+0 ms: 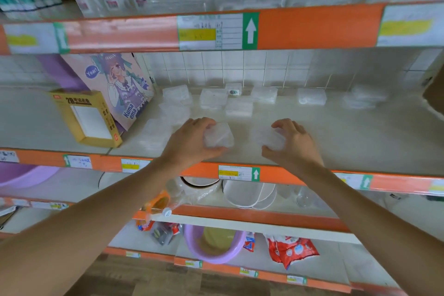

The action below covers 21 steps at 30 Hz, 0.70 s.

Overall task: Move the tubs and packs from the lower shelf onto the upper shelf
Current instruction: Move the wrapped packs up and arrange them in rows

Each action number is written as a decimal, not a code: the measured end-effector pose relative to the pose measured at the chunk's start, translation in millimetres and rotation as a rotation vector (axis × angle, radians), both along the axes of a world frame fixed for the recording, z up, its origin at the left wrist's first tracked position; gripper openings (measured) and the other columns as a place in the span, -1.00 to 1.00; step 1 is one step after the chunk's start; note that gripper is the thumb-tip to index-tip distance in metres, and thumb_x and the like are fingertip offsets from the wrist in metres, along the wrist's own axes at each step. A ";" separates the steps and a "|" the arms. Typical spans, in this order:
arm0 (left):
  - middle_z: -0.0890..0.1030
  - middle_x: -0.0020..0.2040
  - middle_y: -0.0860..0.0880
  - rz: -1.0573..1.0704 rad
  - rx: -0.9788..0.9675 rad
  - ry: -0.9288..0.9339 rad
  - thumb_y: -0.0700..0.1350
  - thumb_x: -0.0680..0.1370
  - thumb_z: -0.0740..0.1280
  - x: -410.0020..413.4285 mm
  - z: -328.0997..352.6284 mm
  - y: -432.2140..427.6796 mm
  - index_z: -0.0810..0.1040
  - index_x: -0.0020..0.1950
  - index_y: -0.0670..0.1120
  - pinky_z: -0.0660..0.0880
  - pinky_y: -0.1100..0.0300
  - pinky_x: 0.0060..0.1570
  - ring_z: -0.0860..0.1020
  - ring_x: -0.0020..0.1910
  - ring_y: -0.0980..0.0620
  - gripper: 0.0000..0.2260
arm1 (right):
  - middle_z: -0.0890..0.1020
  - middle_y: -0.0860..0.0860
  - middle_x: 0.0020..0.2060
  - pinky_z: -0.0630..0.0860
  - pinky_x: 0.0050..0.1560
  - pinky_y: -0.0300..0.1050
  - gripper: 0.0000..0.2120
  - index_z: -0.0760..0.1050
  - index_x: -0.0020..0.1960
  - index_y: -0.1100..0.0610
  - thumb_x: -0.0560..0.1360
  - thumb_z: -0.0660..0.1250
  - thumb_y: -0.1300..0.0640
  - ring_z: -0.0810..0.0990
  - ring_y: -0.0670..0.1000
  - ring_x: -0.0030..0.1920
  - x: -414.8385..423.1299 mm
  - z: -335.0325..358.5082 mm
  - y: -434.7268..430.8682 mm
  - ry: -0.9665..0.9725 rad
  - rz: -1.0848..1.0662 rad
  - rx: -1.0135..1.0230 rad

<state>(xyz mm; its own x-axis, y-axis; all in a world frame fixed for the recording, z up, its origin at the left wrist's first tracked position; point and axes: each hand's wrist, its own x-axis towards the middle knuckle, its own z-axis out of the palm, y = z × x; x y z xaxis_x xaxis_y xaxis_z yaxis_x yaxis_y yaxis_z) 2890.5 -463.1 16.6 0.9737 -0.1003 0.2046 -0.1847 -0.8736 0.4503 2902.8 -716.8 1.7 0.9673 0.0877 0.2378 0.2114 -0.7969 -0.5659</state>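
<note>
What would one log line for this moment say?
left hand: grips clear tub | right hand: grips second clear tub | where: front of shelf | behind: more tubs

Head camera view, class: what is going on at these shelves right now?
A person reaches with both hands onto an orange-edged shelf. The left hand grips a clear tub near the front edge, and the right hand curls round a second clear tub beside it. Whether either is lifted cannot be told. More tubs sit further back, right of a yellow box. Red packs and a purple basin lie lower down.
</note>
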 end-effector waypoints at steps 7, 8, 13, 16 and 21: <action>0.53 0.23 0.15 -0.068 0.101 -0.014 0.17 0.38 0.50 -48.6 31.0 -1.3 0.44 0.33 0.06 0.42 0.17 0.16 0.40 0.21 0.14 -0.42 | 0.57 -0.04 0.15 0.39 0.13 -0.09 -0.50 0.45 0.24 0.06 0.34 0.50 0.03 0.51 0.07 0.18 -62.1 34.6 -12.6 -0.041 0.001 0.019; 0.52 0.22 0.16 -0.075 0.096 -0.032 0.16 0.38 0.50 -55.4 35.7 -4.1 0.45 0.32 0.06 0.42 0.18 0.15 0.41 0.21 0.14 -0.43 | 0.57 -0.05 0.16 0.40 0.14 -0.09 -0.50 0.45 0.24 0.05 0.35 0.50 0.02 0.51 0.06 0.18 -70.6 41.4 -13.5 -0.046 0.001 0.021; 0.51 0.18 0.19 -0.122 0.093 -0.082 0.23 0.36 0.48 -87.5 74.4 -19.7 0.47 0.30 0.07 0.39 0.25 0.09 0.43 0.19 0.18 -0.43 | 0.56 -0.10 0.15 0.45 0.09 -0.12 -0.50 0.44 0.26 0.01 0.37 0.48 -0.04 0.52 0.02 0.15 -113.2 82.0 -26.4 -0.084 -0.012 0.021; 0.49 0.14 0.26 -0.160 0.100 -0.123 0.42 0.27 0.31 -97.7 99.5 -25.9 0.48 0.25 0.10 0.39 0.29 0.02 0.45 0.15 0.24 -0.35 | 0.55 -0.15 0.09 0.46 0.07 -0.13 -0.51 0.44 0.24 -0.02 0.36 0.47 -0.06 0.54 0.01 0.17 -128.4 100.9 -37.4 -0.104 -0.014 0.041; 0.47 0.09 0.30 -0.230 0.097 -0.235 0.44 0.29 0.33 -112.2 161.8 -39.4 0.50 0.18 0.12 0.32 0.43 -0.06 0.41 0.05 0.35 -0.40 | 0.57 -0.16 0.07 0.44 0.00 -0.16 -0.49 0.45 0.22 -0.02 0.35 0.44 -0.16 0.56 0.02 0.16 -146.7 158.6 -59.2 -0.173 0.000 0.029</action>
